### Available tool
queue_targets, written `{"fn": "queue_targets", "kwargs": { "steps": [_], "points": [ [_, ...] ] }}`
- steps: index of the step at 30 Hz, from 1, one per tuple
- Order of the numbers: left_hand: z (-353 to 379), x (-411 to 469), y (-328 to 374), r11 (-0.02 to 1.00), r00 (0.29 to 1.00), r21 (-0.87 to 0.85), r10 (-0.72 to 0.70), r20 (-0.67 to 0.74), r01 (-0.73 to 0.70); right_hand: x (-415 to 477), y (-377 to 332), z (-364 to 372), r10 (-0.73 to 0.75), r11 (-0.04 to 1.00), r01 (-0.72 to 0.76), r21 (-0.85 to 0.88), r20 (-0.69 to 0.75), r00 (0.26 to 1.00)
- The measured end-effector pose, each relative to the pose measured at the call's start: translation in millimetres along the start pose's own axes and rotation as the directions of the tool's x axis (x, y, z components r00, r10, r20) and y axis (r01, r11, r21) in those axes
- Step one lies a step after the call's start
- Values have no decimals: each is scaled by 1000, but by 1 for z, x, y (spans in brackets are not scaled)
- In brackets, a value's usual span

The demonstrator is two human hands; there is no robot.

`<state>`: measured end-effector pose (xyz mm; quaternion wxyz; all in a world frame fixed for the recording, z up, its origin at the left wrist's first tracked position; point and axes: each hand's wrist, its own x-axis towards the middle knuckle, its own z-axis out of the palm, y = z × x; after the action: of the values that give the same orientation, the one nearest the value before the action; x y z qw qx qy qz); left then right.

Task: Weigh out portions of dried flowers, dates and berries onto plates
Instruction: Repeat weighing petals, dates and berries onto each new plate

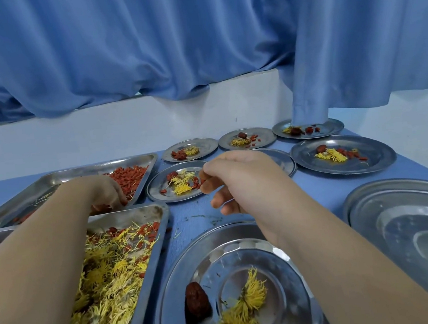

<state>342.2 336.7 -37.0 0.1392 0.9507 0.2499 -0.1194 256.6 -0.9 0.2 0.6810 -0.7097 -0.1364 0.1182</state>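
Five upper-right plates (379,156) are portioned; bottom-centre plate (181,269) holds date (197,303) and chrysanthemums (251,292) but lacks berries; left hand (106,191) curls round goji berries (130,176), right hand (240,177) is curled, contents cannot be told.

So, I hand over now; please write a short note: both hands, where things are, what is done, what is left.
Left hand: fingers down in the goji berry tray; grip hidden.
Right hand: fingers curled, above the table beside a filled plate; unclear if it holds anything.
Done: that plate and four farther ones carry flowers and red fruit.
Left: near plate has a date and flowers, no berries; plate on the right is bare; another plate is half hidden behind the right hand.
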Motion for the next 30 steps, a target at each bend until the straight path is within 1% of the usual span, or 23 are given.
{"fn": "queue_targets", "kwargs": {
  "steps": [2,5,12,15,18,21,24,26,28,30],
  "points": [
    [1,0,-3,999,998,37,-14,-64,16,0,0,0,4,1000,-4,3,5,1000],
    [5,0,-6,988,989,154,-9,-150,33,0,0,0,10,1000,-10,4,11,1000],
    [3,6,-16,977,984,212,15,-177,23,1,3,1,10,1000,-10,-19,5,1000],
    [4,7,-18,979,981,204,23,-194,17,1,0,2,17,1000,-17,17,24,1000],
    [4,9,-18,993,981,119,29,-193,-6,1,-3,2,14,999,-16,50,41,999],
    [-2,11,-19,996,986,-77,40,-164,-53,0,-4,0,5,998,-8,70,41,999],
    [-11,10,-22,959,986,-260,77,-146,-113,0,-4,-3,1,994,-4,106,33,999],
    [-15,9,-26,934,982,-327,90,-168,-141,0,-4,-4,1,993,-5,121,34,999],
    [-15,6,-29,919,976,-357,104,-190,-167,0,-4,-4,2,992,-6,124,37,999],
    [-13,2,-31,873,964,-433,134,-231,-225,0,-5,-4,0,992,-5,129,37,999]
  ]
}}
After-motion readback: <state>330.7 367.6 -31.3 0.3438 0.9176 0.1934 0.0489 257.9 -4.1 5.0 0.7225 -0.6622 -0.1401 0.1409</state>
